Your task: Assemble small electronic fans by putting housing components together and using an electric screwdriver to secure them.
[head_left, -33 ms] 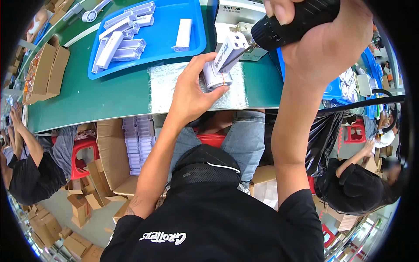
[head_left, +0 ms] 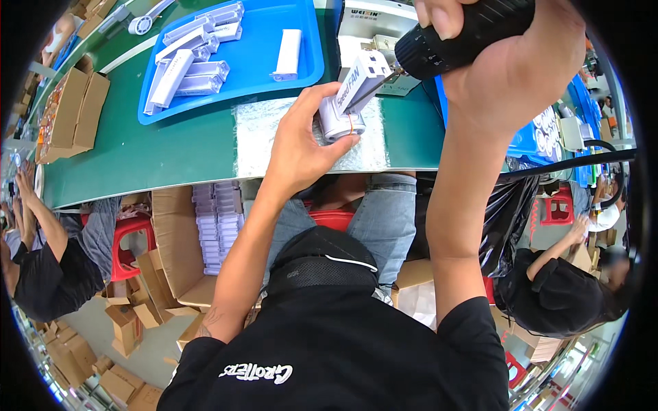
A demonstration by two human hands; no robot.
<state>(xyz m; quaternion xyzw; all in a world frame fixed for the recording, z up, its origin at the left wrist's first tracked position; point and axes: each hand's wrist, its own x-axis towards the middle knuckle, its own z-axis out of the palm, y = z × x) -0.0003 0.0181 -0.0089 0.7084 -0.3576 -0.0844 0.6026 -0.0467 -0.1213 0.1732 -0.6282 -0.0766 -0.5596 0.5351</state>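
Note:
My left hand is closed around a white handheld fan housing, thumb and fingers on its round lower end. The housing is tilted above a sheet of clear bubble wrap on the green table. In my right hand is a black power screwdriver, gripped from above and pointing down to the left. Its long thin bit runs down along the housing's side to the round end; the tip's exact contact is hidden.
A blue tray holds several white plastic casings and one lone casing. Behind the housing stands a white box. An open carton sits at the left; a black cable crosses at the right. Co-workers sit both sides.

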